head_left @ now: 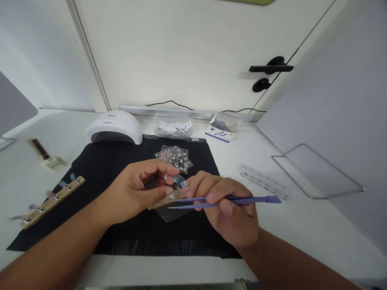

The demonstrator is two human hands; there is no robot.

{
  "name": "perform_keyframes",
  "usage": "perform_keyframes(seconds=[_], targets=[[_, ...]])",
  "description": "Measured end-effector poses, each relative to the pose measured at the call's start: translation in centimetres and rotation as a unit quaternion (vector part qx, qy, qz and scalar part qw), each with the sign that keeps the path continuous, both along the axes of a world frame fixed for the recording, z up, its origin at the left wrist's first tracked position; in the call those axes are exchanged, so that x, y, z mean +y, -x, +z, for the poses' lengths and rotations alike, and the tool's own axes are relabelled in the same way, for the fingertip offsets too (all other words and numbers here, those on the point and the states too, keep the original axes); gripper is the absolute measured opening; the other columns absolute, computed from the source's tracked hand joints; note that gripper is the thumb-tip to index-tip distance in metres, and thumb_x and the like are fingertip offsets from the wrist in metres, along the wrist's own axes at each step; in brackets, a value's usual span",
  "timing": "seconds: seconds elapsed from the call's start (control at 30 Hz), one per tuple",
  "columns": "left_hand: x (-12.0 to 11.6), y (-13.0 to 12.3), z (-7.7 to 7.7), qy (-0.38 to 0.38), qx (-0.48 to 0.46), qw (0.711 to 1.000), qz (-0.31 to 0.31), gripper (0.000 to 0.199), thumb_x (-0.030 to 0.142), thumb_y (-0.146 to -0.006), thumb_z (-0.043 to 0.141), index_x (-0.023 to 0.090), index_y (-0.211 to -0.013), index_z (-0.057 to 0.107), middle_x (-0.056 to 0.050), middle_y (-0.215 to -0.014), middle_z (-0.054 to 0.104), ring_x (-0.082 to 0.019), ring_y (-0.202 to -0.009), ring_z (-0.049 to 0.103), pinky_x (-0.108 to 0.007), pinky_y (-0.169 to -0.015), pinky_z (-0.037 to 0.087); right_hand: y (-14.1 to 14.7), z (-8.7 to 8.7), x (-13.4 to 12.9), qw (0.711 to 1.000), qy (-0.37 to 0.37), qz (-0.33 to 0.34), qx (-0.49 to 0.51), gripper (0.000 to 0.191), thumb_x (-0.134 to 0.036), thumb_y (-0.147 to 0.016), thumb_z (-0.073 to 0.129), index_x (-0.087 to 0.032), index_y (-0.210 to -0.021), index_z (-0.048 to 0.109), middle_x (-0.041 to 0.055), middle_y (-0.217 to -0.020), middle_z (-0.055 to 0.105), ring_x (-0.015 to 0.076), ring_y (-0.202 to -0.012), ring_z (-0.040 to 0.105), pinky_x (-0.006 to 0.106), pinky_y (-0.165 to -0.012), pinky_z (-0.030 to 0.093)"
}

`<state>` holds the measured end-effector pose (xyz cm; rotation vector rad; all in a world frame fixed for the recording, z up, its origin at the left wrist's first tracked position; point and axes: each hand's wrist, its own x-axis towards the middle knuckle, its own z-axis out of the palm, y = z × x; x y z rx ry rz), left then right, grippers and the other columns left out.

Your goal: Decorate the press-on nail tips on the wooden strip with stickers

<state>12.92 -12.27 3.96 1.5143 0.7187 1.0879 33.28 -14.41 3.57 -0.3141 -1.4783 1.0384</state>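
Purple tweezers (pixel 238 200) lie in my right hand (pixel 229 205), which is closed round them, their tips pointing left. My left hand (pixel 136 191) is curled with thumb and fingers round a small clear sheet with blue and pink flower-like bits (pixel 178 182). The fingertips of my right hand meet the sheet's right side. Beneath the hands a wooden strip (pixel 160 204) and another clear sheet (pixel 169 215) rest on the black cloth (pixel 127 237). Just behind are stacked clear sheets of small stickers (pixel 175 157).
At the back stand a white lamp (pixel 116 125), a bag of packets (pixel 173 128) and an alcohol pads box (pixel 220 131). On the left are a bottle (pixel 53 162) and a wooden strip with nail tips (pixel 57 197). A wire stand (pixel 317 197) is on the right.
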Motion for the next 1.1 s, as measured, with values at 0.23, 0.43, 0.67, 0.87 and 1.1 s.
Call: perform_keyframes(seconds=[0.23,0.43,0.67,0.87,1.1], targets=[[-0.1,-0.2,0.2,0.022,0.049,0.997,-0.061,0.014,0.012,-0.079,0.074,0.018,-0.091,0.074,0.001,-0.074,0.062,-0.009,-0.063,0.055,-0.018,-0.058,0.048,-1.0,0.1,0.1,0.996,0.006,-0.084,0.017,0.018,-0.032,-0.094,0.06,-0.029,-0.093,0.078,0.0043,-0.068,0.066,0.0209,-0.065,0.063,0.039,-0.062,0.054],[0.1,-0.2,0.6,0.042,0.072,0.993,-0.088,0.013,0.012,-0.079,0.074,0.02,-0.089,0.075,0.0,-0.076,0.066,-0.01,-0.067,0.059,-0.018,-0.063,0.05,-2.7,-1.0,0.6,0.999,-0.014,-0.035,-0.039,0.02,-0.027,-0.094,0.058,-0.026,-0.102,0.076,0.0054,-0.073,0.065,0.0209,-0.067,0.063,0.039,-0.061,0.054],[0.2,0.0,0.6,0.12,0.103,0.979,-0.127,0.019,0.012,-0.084,0.071,0.021,-0.101,0.073,0.002,-0.083,0.065,-0.009,-0.078,0.061,-0.016,-0.073,0.05,-3.6,-0.8,0.6,0.996,0.004,-0.044,-0.082,0.02,-0.026,-0.09,0.057,-0.022,-0.098,0.075,0.0056,-0.071,0.063,0.0178,-0.058,0.056,0.032,-0.048,0.045],[0.3,0.2,1.0,0.084,0.142,0.978,-0.131,0.01,0.015,-0.087,0.07,0.02,-0.095,0.072,0.003,-0.08,0.063,-0.007,-0.071,0.059,-0.015,-0.063,0.045,-3.8,-0.7,0.7,0.995,0.018,-0.031,-0.093,0.021,-0.028,-0.092,0.055,-0.023,-0.101,0.074,0.0047,-0.071,0.062,0.0176,-0.059,0.056,0.031,-0.048,0.043],[0.5,0.4,1.0,0.017,0.135,0.981,-0.136,0.01,0.012,-0.087,0.068,0.018,-0.094,0.071,0.003,-0.08,0.064,-0.006,-0.068,0.058,-0.015,-0.062,0.045,-4.3,-0.9,0.1,0.994,0.033,-0.017,-0.107,0.023,-0.031,-0.093,0.054,-0.023,-0.104,0.072,0.0067,-0.081,0.065,0.0182,-0.065,0.061,0.033,-0.052,0.047]])
